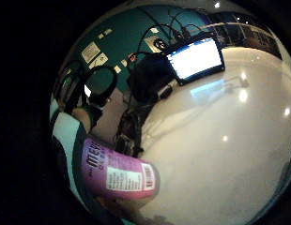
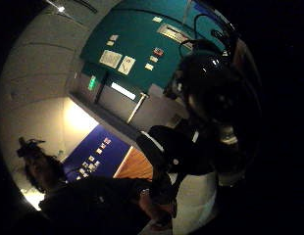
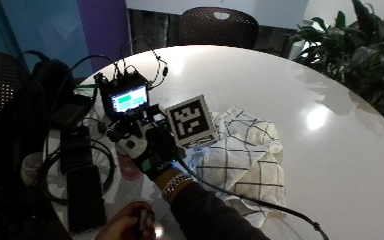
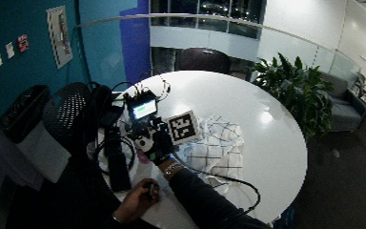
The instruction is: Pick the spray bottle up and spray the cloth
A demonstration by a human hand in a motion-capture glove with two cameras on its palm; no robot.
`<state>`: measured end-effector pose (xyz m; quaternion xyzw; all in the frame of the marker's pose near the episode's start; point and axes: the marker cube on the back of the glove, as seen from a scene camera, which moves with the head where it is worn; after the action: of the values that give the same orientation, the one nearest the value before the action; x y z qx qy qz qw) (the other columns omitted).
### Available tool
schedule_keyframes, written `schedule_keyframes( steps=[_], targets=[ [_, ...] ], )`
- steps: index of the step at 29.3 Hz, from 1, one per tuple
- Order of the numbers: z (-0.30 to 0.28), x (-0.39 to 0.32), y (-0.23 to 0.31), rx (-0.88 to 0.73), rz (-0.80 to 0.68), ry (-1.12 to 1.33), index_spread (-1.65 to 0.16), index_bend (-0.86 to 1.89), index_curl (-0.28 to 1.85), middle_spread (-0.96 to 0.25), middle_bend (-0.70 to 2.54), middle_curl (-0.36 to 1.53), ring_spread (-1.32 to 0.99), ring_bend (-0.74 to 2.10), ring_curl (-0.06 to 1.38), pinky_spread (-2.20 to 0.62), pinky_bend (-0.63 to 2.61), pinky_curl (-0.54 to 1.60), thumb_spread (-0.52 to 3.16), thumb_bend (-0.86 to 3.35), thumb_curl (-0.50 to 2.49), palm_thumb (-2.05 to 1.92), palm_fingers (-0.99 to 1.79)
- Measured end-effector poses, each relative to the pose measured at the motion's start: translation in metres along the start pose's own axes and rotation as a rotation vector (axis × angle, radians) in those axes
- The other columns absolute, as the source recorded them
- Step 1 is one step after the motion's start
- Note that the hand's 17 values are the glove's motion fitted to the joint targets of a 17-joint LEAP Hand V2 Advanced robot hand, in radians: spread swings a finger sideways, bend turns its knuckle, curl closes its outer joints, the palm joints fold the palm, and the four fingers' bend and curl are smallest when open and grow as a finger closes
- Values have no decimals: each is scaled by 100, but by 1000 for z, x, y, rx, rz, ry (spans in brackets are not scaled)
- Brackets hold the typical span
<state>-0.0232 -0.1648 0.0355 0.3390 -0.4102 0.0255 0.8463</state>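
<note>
Right hand, grip state unclear, hovers lower left over spray bottle; cloth on bench unsprayed, judging

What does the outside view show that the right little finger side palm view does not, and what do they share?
Only the outside view shows the white cloth with a black grid pattern lying on the table beside the black-gloved right hand, the bare hand at the table edge and the green plant. Only the palm view shows the pink spray bottle with a white barcode label up close. Both show the round white table and the small lit screen.
</note>
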Motion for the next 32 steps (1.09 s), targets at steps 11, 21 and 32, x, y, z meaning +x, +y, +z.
schedule_keyframes(
  steps=[11,21,32],
  targets=[
    [-16,1,0,-55,60,89,-26,28,53,-11,47,44,-13,57,40,0,16,31,96,-6,24,35,110],
    [-64,-39,7,-254,-31,447,-28,9,41,-7,30,40,-7,47,39,15,20,34,92,-4,25,25,75],
    [-110,-78,42,-537,-155,741,-36,13,33,-8,20,36,-6,31,33,23,24,35,90,-4,25,20,42]
  ],
)
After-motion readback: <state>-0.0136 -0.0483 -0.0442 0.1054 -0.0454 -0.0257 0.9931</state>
